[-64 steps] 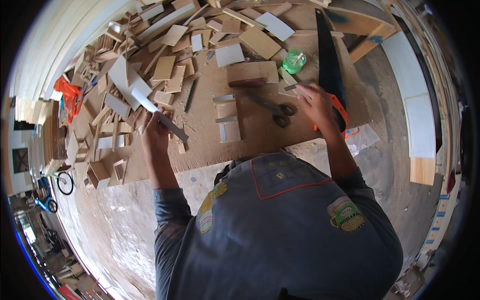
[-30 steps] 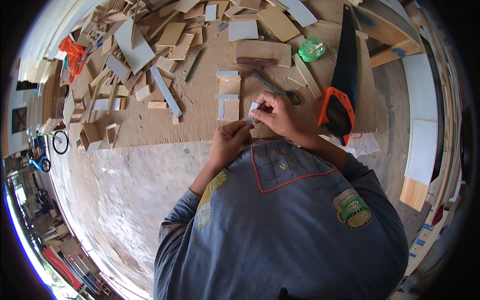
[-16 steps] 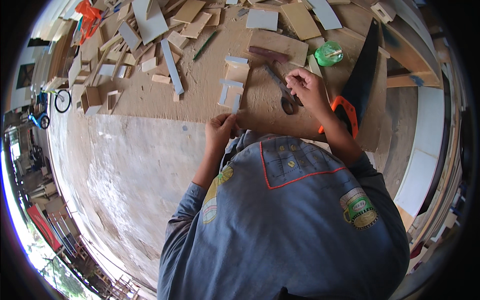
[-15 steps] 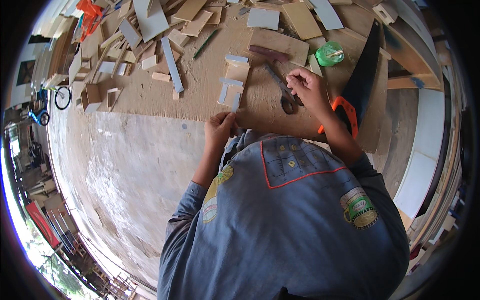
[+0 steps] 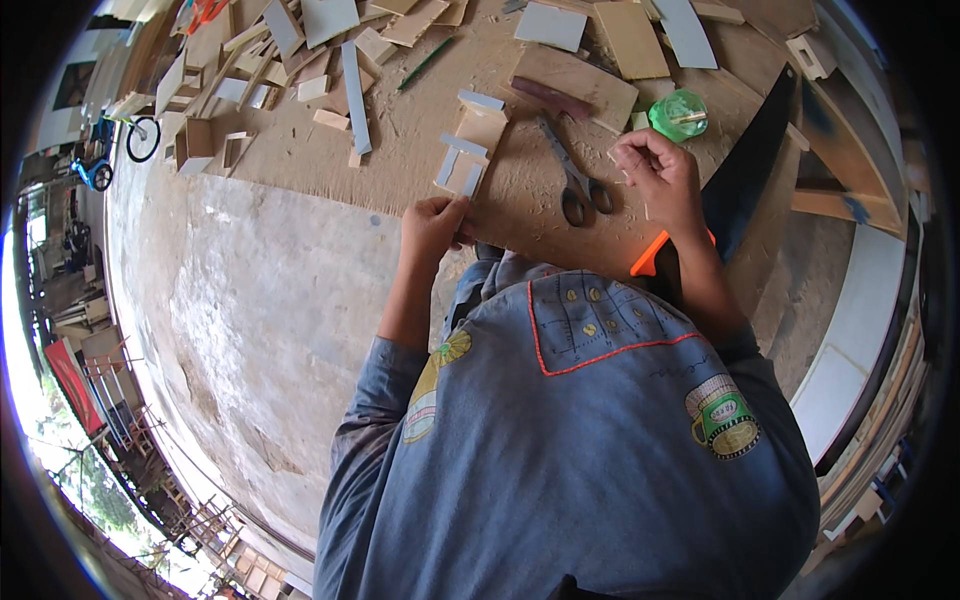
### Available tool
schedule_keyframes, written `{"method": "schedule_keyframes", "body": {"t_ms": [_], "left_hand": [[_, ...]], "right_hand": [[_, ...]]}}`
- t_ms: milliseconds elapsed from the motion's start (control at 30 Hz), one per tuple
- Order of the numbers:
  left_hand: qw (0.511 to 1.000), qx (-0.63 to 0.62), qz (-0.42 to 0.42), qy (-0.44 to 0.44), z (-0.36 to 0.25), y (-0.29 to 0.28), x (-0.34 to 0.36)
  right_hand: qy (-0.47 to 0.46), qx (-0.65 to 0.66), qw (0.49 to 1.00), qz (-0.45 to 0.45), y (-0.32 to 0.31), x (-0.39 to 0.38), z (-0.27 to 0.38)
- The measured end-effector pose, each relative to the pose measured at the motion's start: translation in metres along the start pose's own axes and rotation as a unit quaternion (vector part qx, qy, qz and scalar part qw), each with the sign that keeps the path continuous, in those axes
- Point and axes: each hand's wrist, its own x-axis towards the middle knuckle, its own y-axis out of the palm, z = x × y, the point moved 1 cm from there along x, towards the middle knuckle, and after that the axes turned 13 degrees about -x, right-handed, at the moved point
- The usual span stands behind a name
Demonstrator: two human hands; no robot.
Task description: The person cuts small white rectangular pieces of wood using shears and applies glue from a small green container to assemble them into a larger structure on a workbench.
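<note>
A small pale wooden piece (image 5: 482,128) with several short grey strips across it lies near the front edge of the worktop. My left hand (image 5: 432,228) is closed at its near end, thumb and finger pinched on the lower tip of a grey strip (image 5: 470,180) there. Dark scissors (image 5: 571,172) lie to the right of the wooden piece, both finger rings visible. Right of the scissors, my right hand (image 5: 668,185) is raised with its fingertips pinched together; a tiny pale bit may show at them, too small to name. Neither hand touches the scissors.
A handsaw (image 5: 750,165) with an orange handle lies beside my right forearm. Behind that hand stands a green tub (image 5: 679,114). Wood offcuts (image 5: 630,40), a dark reddish bar (image 5: 551,98) and a green pencil (image 5: 425,64) are farther back. The worktop (image 5: 300,185) ends above a concrete floor.
My right hand has moved right, off the scissors' rings, which both show now. My left hand remains at the near end of the strip, less of which sticks out. The view has shifted slightly.
</note>
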Motion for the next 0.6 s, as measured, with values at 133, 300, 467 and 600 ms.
{"method": "schedule_keyframes", "body": {"t_ms": [133,300,467,600], "left_hand": [[1.0,0.01,-0.002,0.003,-0.005,0.003,0.0],[0.999,0.031,0.001,-0.029,-0.007,0.0,0.005],[0.999,0.014,-0.009,-0.039,-0.007,0.0,0.008],[0.999,0.019,-0.019,-0.042,-0.009,0.001,0.007]], "right_hand": [[0.0,0.013,1.0,-0.023,-0.012,0.002,0.004],[0.008,0.014,0.999,-0.044,-0.021,0.002,0.005],[-0.028,0.002,0.994,-0.105,-0.049,-0.003,0.003],[-0.004,0.048,0.978,-0.202,-0.086,-0.005,-0.006]]}}
